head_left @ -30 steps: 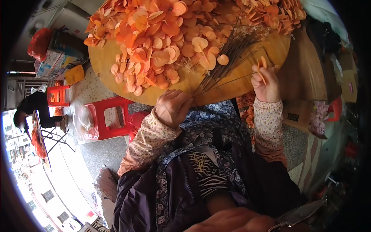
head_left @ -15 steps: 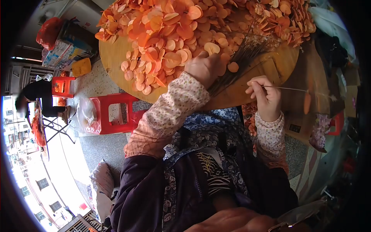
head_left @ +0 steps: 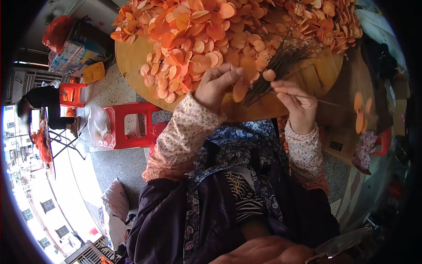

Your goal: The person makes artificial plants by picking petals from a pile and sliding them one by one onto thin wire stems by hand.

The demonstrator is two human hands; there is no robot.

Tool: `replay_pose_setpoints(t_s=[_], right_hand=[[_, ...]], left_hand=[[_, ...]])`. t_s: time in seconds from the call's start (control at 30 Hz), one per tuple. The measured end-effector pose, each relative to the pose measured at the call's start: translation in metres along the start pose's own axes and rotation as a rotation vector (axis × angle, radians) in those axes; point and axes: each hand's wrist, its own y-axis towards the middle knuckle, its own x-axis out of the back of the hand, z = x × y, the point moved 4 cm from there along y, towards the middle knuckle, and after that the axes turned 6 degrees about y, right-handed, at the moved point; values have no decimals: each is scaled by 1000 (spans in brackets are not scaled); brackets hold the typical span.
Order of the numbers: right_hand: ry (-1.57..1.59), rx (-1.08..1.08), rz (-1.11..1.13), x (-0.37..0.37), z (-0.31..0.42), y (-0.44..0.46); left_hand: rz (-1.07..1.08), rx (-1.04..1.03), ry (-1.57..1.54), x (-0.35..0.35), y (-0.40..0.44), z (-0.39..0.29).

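Note:
My left hand [head_left: 216,86] is closed in a pinch at the near edge of the leaf pile. Orange artificial leaves [head_left: 240,89] hang at its fingertips, partly blurred. My right hand [head_left: 299,103] pinches a thin wire stem [head_left: 327,103] between thumb and fingers, its tip pointing toward my left hand. At the stem's far end hangs a small cluster of orange leaves [head_left: 361,115]. Beyond both hands, a heap of round orange leaves [head_left: 193,35] covers much of the round wooden table [head_left: 132,66]. A bundle of dark stems [head_left: 274,70] lies on the wood between my hands.
A red plastic stool [head_left: 118,127] with a clear plastic bag stands left of the table. Farther left, a person in dark clothing [head_left: 46,105] sits by a small folding table. A cardboard box [head_left: 338,132] is at right, and a white sack [head_left: 115,211] is on the floor.
My left hand has drawn back from the heap toward me, now with orange leaves at its fingertips. My right hand has moved slightly left, and the leaves on its stem have swung.

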Motion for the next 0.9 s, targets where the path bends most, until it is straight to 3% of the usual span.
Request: replay_pose_setpoints(t_s=[0.03,0.13,0.27,0.3,0.37,0.57,0.9], right_hand=[[-2,-4,-1,-6,-1,3],[-96,94,38,-19,-2,7],[6,-159,41,-27,-15,-3],[-23,-160,31,-28,-15,-4],[-56,-162,23,-29,-14,-5],[-69,-117,35,-28,-11,-5],[-63,-133,58,-33,-14,-10]], left_hand=[[134,69,-198,-5,-5,8],[165,25,-183,-13,-19,22],[278,76,-158,-7,-28,30],[273,75,-164,-10,-31,31],[43,70,-93,-16,-35,26],[82,283,132,-8,-38,35],[63,184,204,-11,-41,34]])
